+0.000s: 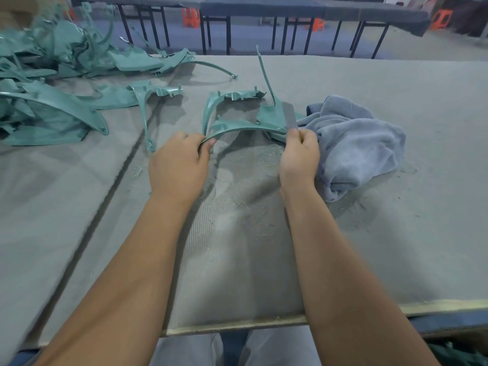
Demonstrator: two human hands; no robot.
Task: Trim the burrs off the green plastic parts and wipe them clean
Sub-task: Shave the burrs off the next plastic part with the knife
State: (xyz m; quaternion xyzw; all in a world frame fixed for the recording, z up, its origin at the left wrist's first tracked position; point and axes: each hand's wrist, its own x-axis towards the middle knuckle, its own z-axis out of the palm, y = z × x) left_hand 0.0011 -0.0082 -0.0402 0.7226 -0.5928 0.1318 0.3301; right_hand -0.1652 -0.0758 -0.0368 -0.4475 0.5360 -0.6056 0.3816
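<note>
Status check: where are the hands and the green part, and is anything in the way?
Left hand shut on green part, steadying its near end. Right hand shut on flat gray blade, set against the part. Gray rag beside right hand, not obstructing.

Workshop or small factory floor, finishing station. Long bench (396, 107) covered in grey felt-like cloth, edged with bare board at the near side. Heap of green moulded parts (52, 75) piled at far left, unsorted. Green shavings (266, 154) scattered across the cloth. Grey rag (356, 143) bunched at right. Further cloth-topped tables (264, 7) on black metal legs ranged behind. Orange plastic stools (190, 17) under them. Bare grey floor beyond.
</note>
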